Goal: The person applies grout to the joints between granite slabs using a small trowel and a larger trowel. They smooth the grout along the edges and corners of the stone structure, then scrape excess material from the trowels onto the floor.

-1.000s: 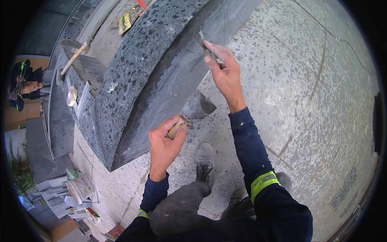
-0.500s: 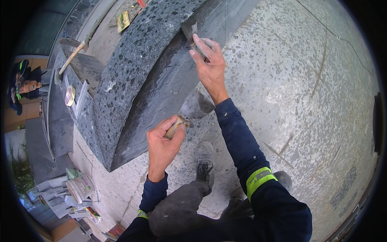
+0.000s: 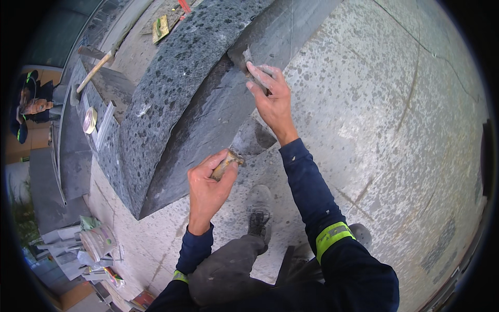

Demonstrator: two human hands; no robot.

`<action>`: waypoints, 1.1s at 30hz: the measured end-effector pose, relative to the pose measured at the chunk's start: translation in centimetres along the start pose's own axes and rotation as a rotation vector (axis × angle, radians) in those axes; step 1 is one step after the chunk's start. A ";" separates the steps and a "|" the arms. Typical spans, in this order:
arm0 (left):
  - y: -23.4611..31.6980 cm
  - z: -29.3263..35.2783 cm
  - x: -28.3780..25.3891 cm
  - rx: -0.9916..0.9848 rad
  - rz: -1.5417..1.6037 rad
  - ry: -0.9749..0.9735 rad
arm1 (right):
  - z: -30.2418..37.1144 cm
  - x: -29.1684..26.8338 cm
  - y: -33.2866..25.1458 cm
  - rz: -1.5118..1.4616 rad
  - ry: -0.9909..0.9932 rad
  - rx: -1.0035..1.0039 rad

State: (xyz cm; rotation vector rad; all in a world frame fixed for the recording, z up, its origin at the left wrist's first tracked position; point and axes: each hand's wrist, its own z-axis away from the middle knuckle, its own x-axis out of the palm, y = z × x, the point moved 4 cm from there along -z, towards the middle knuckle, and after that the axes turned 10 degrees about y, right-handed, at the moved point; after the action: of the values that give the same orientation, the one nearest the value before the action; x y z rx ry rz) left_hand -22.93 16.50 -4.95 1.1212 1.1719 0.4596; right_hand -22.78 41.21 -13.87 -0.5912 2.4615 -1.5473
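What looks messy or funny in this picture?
Some messy bits. The dark stone by the right hand has a pale smear on its spotted surface, standing out against the grey. The floor is blotchy. At lower left, grey pieces lie jumbled beside a bucket. Nothing looks clearly broken.

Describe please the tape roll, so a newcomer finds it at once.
Start at the large, dark-spotted grey stone. Near its left edge, a straight silvery bar lies below a wooden-handled hammer. The tape roll is just left of that bar: pale and round, unlike both.
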 end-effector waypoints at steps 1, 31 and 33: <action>0.0 0.1 0.0 -0.001 0.017 0.002 | 0.1 -0.6 -0.1 0.004 -0.042 0.013; 48.7 -18.9 -20.5 -0.001 0.163 0.390 | -31.9 6.2 -56.0 -0.082 -0.298 0.986; 50.6 -20.8 -20.0 0.074 0.073 0.450 | -35.4 6.6 -55.1 -0.080 -0.356 0.940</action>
State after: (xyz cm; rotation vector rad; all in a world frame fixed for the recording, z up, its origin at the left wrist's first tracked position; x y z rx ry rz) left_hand -36.69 31.57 49.59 1.1609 1.5508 0.7573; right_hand -28.08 46.63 51.54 -0.6814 1.2482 -2.1287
